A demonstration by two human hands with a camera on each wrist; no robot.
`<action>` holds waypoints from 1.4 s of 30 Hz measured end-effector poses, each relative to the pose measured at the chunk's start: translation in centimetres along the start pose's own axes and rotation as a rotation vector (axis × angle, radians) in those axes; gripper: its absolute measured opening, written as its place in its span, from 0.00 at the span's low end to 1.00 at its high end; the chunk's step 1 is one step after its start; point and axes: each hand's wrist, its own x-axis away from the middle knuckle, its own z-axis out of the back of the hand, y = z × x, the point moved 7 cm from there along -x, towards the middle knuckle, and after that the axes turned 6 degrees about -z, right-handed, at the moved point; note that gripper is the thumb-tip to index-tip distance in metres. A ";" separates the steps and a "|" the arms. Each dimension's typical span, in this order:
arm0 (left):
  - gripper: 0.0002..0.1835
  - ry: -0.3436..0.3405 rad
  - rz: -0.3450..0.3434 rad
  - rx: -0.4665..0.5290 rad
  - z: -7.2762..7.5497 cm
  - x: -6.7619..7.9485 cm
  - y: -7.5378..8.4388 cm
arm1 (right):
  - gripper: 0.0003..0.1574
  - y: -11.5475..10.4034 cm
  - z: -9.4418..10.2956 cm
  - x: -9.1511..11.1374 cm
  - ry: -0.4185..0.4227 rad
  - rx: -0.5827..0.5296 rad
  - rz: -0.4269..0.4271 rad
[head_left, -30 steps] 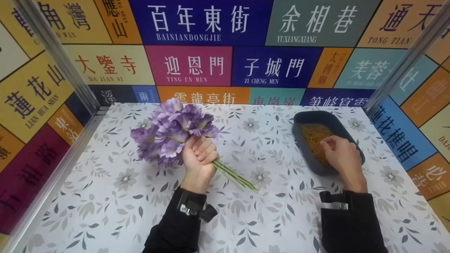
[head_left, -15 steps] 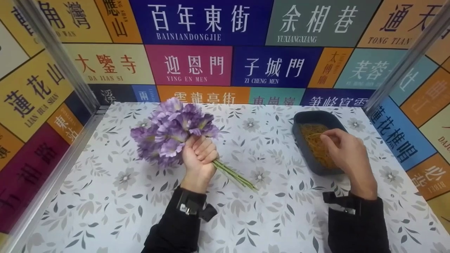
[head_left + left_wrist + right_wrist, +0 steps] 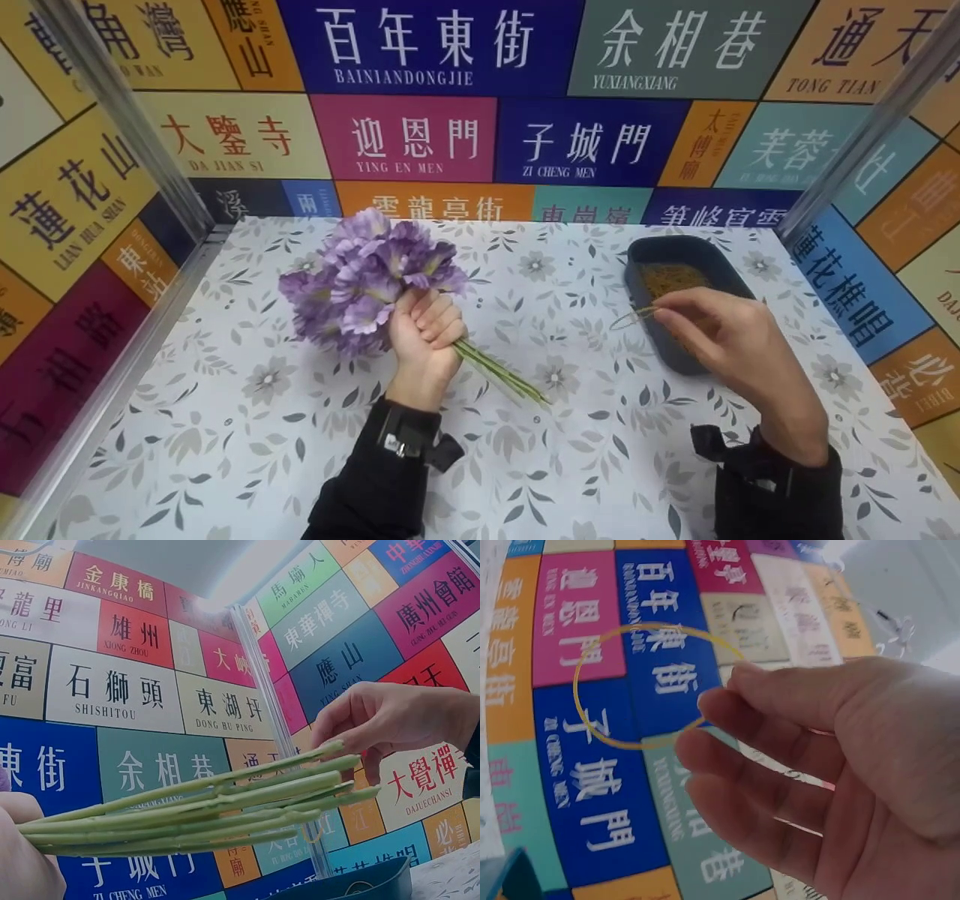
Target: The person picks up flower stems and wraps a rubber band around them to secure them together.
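Note:
My left hand (image 3: 429,337) grips a bunch of purple artificial flowers (image 3: 367,281) just below the blooms. Their green stems (image 3: 499,371) stick out toward the lower right, and in the left wrist view the stems (image 3: 225,810) fan out from the fist. Between thumb and forefinger my right hand (image 3: 731,341) pinches one thin yellow rubber band (image 3: 631,318). The right wrist view shows that rubber band (image 3: 577,690) as an open loop past the fingertips. Under the right hand stands a dark blue-grey tub (image 3: 637,289) holding many more rubber bands (image 3: 675,277), partly hidden by the hand.
A white tablecloth (image 3: 225,450) with a grey leaf and flower print covers the table. Colourful panels (image 3: 401,139) with Chinese lettering wall in the back and both sides, joined by clear corner strips (image 3: 847,127).
My right hand has drawn back from inside the tub toward me, lifting a rubber band out between thumb and forefinger. The left hand and flowers have stayed still.

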 end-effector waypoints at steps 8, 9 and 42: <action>0.27 0.025 -0.024 -0.018 0.1 0.0 0.2 | 0.19 -5.7 -0.5 0.9 -0.054 -0.160 0.285; 0.27 0.027 -0.025 -0.021 0.1 0.0 0.1 | 0.18 -6.2 -0.7 1.1 -0.063 -0.168 0.303; 0.28 0.039 -0.015 -0.122 0.8 0.3 -1.5 | 0.25 -10.9 -3.2 2.2 -0.132 -0.319 0.384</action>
